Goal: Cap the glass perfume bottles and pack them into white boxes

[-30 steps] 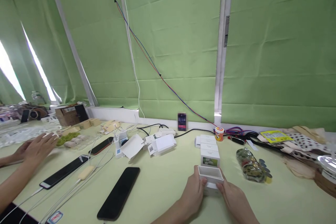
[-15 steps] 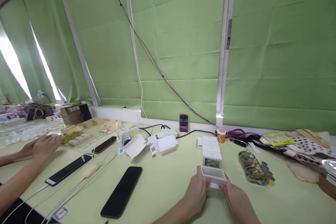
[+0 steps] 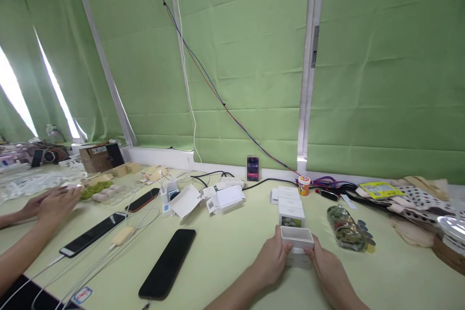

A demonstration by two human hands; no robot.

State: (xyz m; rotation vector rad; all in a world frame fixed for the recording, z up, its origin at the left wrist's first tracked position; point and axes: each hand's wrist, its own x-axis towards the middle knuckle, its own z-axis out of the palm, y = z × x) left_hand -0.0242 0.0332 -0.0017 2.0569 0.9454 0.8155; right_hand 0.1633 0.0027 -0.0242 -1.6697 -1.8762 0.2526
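Note:
A small white box (image 3: 297, 238), with its open top facing me, is held between both hands near the table's front right. My left hand (image 3: 272, 257) grips its left side, thumb on the front face. On the right side, my right hand (image 3: 326, 264) has its fingers closed on the same box. Below the box's rim hangs a white lower part (image 3: 298, 260). Just beyond it stands a row of white boxes (image 3: 291, 210), the nearest with a green picture on its front.
A black phone (image 3: 167, 264) lies left of my hands. Unfolded white cartons (image 3: 225, 199), cables and more phones are behind it. Another person's hands (image 3: 54, 203) rest at the far left. A clear pack (image 3: 345, 227), coins and an orange-white tub (image 3: 303, 185) are to the right.
The view has shifted slightly. My hands still hold the white box, which is turned a little, its open top tilted slightly differently.

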